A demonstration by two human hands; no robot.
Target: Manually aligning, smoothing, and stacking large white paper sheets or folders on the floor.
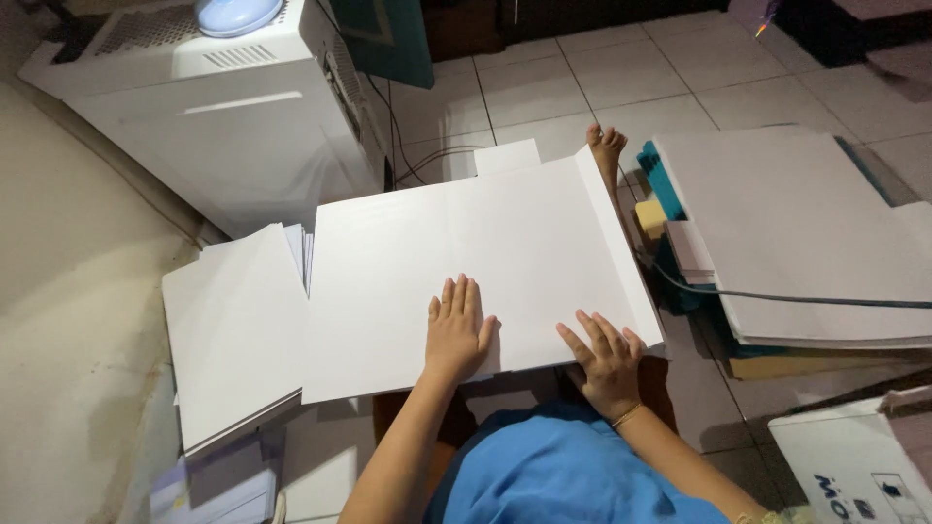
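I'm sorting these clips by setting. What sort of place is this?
Probably a home or small workshop floor used for paper or box work: pale tiled floor, stacks of flat white card sheets, a white boxy appliance. Both hands press a large creased white card sheet.

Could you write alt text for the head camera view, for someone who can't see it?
Both hands, left hand and right hand, press flat on a large white card sheet; a stack of white sheets lies to its left.

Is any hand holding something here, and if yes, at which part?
Nothing is gripped. The left hand and right hand lie flat, fingers spread, on the near edge of the large white cardboard sheet, pressing it down.
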